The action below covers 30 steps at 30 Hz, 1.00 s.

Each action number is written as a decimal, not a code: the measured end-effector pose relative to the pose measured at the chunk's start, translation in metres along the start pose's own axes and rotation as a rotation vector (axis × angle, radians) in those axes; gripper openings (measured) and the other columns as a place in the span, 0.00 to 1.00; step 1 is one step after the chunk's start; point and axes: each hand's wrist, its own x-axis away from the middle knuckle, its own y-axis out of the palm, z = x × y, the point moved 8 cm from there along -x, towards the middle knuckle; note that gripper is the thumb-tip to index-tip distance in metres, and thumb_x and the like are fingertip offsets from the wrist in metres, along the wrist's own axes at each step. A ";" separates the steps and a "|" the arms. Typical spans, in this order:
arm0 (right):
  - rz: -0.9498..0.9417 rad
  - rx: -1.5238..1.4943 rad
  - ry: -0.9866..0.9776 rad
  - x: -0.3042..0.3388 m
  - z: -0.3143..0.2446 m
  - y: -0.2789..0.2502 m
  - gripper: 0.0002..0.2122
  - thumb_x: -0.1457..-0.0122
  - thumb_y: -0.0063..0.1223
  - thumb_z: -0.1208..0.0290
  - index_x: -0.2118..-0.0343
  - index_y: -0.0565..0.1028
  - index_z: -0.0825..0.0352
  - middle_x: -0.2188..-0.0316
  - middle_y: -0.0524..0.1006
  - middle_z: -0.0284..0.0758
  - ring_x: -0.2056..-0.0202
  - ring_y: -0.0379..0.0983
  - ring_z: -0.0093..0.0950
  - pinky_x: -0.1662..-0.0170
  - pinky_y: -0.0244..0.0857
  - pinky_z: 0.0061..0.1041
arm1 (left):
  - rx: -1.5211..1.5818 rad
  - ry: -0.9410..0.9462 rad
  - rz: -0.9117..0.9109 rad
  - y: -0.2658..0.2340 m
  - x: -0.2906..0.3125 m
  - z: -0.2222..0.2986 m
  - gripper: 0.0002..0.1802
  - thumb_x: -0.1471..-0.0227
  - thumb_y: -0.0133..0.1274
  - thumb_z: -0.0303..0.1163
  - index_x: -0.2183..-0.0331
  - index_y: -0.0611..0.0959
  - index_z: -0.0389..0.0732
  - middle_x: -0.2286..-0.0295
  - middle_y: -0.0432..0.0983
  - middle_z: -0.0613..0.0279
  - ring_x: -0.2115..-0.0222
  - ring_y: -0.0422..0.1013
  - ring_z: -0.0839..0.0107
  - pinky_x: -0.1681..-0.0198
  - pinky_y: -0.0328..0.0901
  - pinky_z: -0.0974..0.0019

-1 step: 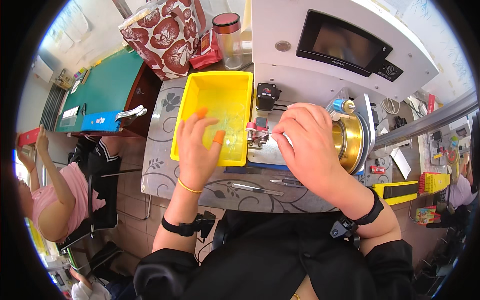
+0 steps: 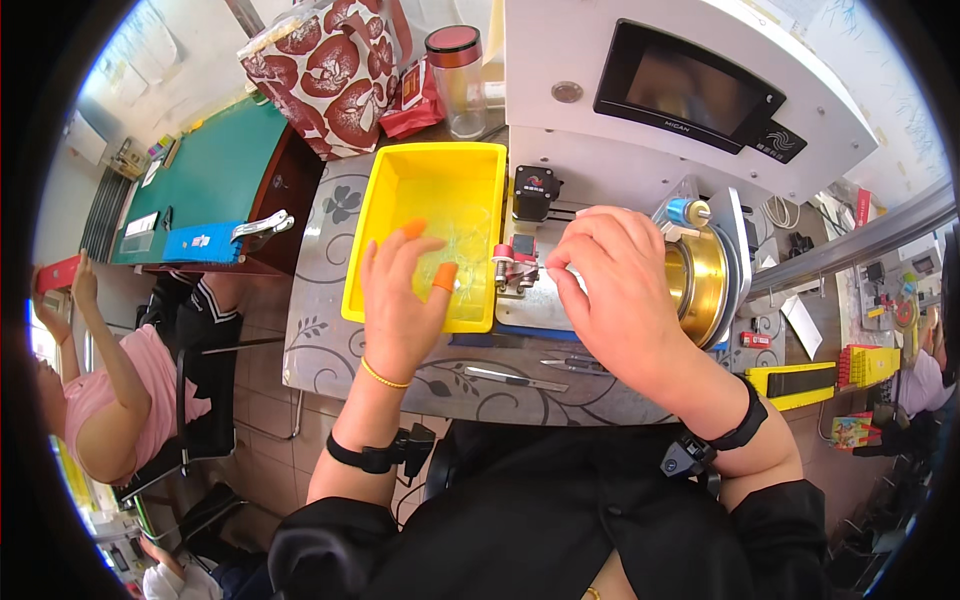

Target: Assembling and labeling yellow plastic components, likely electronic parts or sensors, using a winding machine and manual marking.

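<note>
White sheet metal makes up the big machine housing (image 2: 640, 160) that rises behind both hands, its dark screen (image 2: 685, 90) well above the spot where the work is done. Below it, left of the pinch, sits the yellow plastic tray (image 2: 385, 215), and the left hand (image 2: 405, 300) lies over its near rim with fingers loosely spread, orange finger cots on two tips, resting on clear, glassy pieces I cannot make out singly; it grips nothing that I can see. To the right of the pinch a brass-coloured spool (image 2: 700, 285) stands on edge with a blue-capped knob above it. The right hand (image 2: 625, 290) hangs curled over the grey base plate, thumb and forefinger pressed together right beside the small red-and-black clamp fixture (image 2: 515, 262), which stands between the two hands, just off the tray's right wall. Whatever is pinched is too fine to show; I cannot tell whether it is a wire or a tiny part. To my eye the step is seating something thin at that clamp, and it asks for a steady wrist braced on the plate, a light pinch, and a straight line from spool to clamp, with the left hand kept still so the tray does not shift. Nearest the body, tweezers (image 2: 575, 365) and a slim blade (image 2: 515, 378) lie on the patterned tabletop (image 2: 330, 340).
</note>
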 end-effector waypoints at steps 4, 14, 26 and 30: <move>-0.030 0.035 0.002 -0.001 -0.006 -0.003 0.09 0.56 0.60 0.77 0.70 0.72 0.65 0.65 0.71 0.33 0.52 0.66 0.34 0.45 0.54 0.43 | -0.045 0.018 -0.042 0.012 0.006 0.004 0.13 0.54 0.58 0.28 0.62 0.79 0.42 0.56 0.74 0.57 0.53 0.68 0.57 0.41 0.53 0.53; -0.031 0.032 0.013 -0.001 -0.003 0.001 0.08 0.54 0.59 0.77 0.71 0.72 0.64 0.66 0.71 0.33 0.52 0.67 0.34 0.43 0.52 0.45 | -0.051 0.017 -0.039 0.015 0.007 0.004 0.11 0.52 0.56 0.29 0.63 0.79 0.43 0.58 0.76 0.58 0.54 0.70 0.59 0.42 0.54 0.53; -0.050 0.085 0.056 0.002 -0.004 -0.005 0.06 0.54 0.58 0.77 0.72 0.73 0.62 0.65 0.73 0.31 0.47 0.65 0.35 0.39 0.45 0.47 | -0.022 -0.010 -0.013 0.011 0.005 0.001 0.17 0.51 0.55 0.27 0.56 0.78 0.41 0.57 0.76 0.56 0.54 0.71 0.58 0.44 0.58 0.56; -0.049 0.088 0.066 0.001 -0.003 -0.005 0.06 0.54 0.58 0.77 0.72 0.74 0.61 0.66 0.74 0.30 0.47 0.65 0.36 0.38 0.45 0.46 | 0.273 -0.096 0.059 0.007 0.006 -0.011 0.13 0.53 0.56 0.25 0.61 0.78 0.39 0.58 0.77 0.55 0.57 0.72 0.57 0.48 0.62 0.58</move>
